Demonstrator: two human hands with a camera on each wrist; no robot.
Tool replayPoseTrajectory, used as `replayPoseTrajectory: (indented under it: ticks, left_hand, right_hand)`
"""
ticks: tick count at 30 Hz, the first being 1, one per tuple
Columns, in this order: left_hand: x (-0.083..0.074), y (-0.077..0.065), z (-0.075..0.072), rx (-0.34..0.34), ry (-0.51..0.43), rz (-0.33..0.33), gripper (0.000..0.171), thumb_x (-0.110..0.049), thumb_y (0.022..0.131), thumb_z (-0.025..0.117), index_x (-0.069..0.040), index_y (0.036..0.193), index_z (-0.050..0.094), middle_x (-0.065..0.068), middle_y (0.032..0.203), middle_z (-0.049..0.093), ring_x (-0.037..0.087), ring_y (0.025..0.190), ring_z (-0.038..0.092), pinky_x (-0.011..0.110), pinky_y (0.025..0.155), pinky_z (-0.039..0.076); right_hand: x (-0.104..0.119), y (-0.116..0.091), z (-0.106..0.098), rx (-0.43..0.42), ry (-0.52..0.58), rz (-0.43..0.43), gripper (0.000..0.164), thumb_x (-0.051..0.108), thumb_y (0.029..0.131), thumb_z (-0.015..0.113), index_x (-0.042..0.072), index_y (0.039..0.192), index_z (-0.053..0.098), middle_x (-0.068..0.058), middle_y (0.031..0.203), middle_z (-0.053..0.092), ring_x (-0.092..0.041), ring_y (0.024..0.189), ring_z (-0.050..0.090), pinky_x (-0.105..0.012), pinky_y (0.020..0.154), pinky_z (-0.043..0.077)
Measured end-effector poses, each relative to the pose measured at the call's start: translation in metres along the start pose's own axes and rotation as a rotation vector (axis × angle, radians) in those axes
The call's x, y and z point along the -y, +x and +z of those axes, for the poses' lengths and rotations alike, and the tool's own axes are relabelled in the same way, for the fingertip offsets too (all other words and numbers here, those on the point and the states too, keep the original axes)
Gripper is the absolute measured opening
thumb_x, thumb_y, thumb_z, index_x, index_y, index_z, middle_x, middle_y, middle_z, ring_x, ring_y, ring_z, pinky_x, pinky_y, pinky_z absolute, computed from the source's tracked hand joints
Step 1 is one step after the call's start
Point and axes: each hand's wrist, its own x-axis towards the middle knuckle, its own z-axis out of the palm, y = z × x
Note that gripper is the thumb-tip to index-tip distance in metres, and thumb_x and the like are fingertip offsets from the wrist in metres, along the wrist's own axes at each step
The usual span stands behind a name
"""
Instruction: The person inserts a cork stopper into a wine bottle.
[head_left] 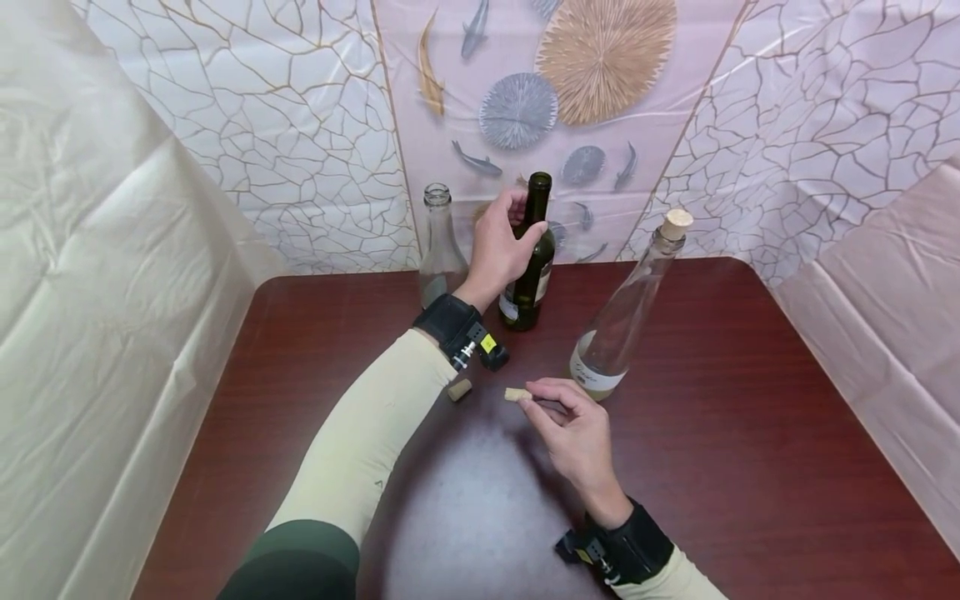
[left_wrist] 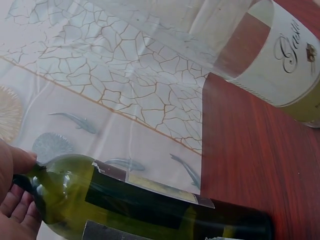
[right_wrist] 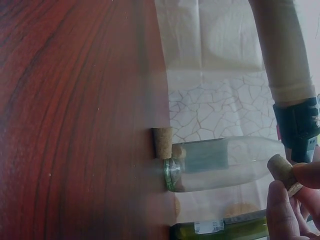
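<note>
A green wine bottle stands upright near the table's back edge. My left hand holds it around the neck and shoulder, with the thumb in front and the other fingers behind. Lower and to the right, my right hand pinches a small cork between thumb and fingertips, above the table. Between the two hands, another cork lies on the tabletop. The green bottle's mouth has no cork in it.
Left of the green bottle stands an uncorked clear bottle, partly behind the left hand. A taller clear bottle, stoppered with a cork, stands at the right with some liquid at its base. Patterned cloth hangs behind the table.
</note>
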Motion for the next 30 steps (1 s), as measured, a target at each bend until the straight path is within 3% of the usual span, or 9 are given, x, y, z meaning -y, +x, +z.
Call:
replayPoseTrajectory:
  ticks: [9,17,30]
  left_hand:
    - [-0.002,-0.014,-0.007,0.01,0.047,0.041,0.042,-0.02,0.099,0.073,-0.008,0.136,0.06,0.009,0.123,0.066,0.022,0.111,0.063,0.028,0.098,0.052]
    - [-0.002,-0.025,-0.011,0.041,0.095,0.07,0.044,-0.022,0.099,0.073,-0.007,0.138,0.059,0.009,0.123,0.066,0.022,0.112,0.063,0.029,0.099,0.052]
    - [-0.004,-0.04,-0.018,0.052,0.089,0.091,0.046,-0.02,0.098,0.075,-0.008,0.139,0.059,0.009,0.124,0.067,0.021,0.112,0.064,0.029,0.101,0.052]
  right_hand:
    - [0.002,0.001,0.001,0.01,-0.019,0.014,0.023,-0.01,0.083,0.081,-0.004,0.105,0.078,-0.022,0.109,0.07,-0.006,0.094,0.075,-0.023,0.084,0.063]
    - [0.002,-0.001,0.003,0.011,-0.023,0.05,0.022,-0.01,0.084,0.081,-0.004,0.105,0.079,-0.021,0.11,0.071,-0.004,0.093,0.075,-0.022,0.084,0.062]
    - [-0.001,-0.003,0.0,0.019,-0.02,0.002,0.02,-0.009,0.085,0.08,-0.004,0.105,0.078,-0.022,0.109,0.07,-0.005,0.095,0.075,-0.022,0.083,0.063]
